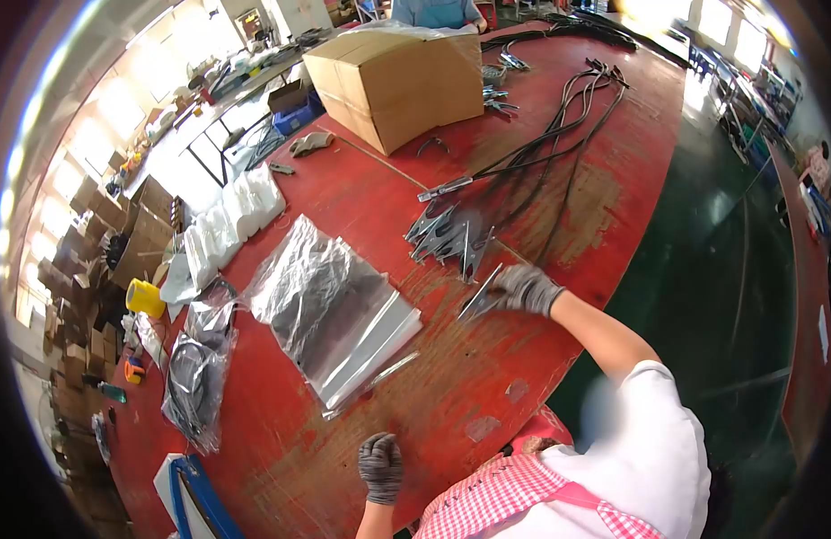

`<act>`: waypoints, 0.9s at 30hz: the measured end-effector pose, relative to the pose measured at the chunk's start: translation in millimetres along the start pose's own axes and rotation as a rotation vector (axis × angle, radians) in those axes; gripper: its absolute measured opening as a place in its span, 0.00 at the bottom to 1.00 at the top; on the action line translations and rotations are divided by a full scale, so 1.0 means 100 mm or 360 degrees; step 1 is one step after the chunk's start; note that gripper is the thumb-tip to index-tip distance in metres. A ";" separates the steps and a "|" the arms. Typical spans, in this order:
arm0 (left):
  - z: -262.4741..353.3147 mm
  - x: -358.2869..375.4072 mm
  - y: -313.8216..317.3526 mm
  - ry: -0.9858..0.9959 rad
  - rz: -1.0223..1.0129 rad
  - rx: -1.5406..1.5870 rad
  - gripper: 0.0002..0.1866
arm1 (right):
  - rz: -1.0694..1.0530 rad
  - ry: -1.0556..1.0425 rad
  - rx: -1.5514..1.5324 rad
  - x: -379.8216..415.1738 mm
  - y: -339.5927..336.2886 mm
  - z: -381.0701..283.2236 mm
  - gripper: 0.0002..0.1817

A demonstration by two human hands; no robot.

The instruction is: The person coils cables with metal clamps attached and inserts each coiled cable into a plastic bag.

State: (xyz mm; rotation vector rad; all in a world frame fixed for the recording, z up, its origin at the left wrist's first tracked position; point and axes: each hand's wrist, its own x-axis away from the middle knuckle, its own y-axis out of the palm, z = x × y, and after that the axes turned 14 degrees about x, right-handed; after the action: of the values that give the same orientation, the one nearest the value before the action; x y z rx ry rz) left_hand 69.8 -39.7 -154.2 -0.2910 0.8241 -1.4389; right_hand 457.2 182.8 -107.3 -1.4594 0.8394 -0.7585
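My right hand (527, 289), in a grey striped glove, is closed on a metal spring clamp (480, 298) at the table's right side. Just beyond it lies a pile of similar metal clamps (440, 235), overlapping one another. Black cables (559, 130) run from the pile toward the far end. My left hand (380, 467), in the same kind of glove, rests near the front edge with its fingers curled and nothing showing in them. Clear plastic bags (330, 301) lie flat beyond my left hand.
An open cardboard box (397, 85) stands at the far side of the red table (343, 476), with a person behind it. A bagged cable (195, 382), a yellow tape roll (145, 297) and white wrapped bundles (222, 234) lie left. A blue-and-white object (195, 499) is near front.
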 end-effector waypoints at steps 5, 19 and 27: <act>0.62 -0.78 -0.09 0.0144 0.0125 0.0294 0.10 | -0.0542 -0.0650 -0.0087 0.15 -0.13 -1.24 0.16; 0.33 -1.08 -1.09 -0.1314 -0.1031 0.1947 0.29 | 0.0475 -0.0573 -0.0387 -0.33 -0.51 -1.62 0.09; 0.42 -1.00 -1.26 -0.0977 -0.0980 0.1870 0.26 | 0.0447 -0.1043 -0.0315 -0.53 -0.79 -2.14 0.11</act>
State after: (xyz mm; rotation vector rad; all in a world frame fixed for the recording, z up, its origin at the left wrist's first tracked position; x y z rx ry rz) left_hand 10.3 22.6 -12.1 -0.0481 -0.7127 -1.9977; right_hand 252.4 116.9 -14.9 -1.5851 0.5945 0.0320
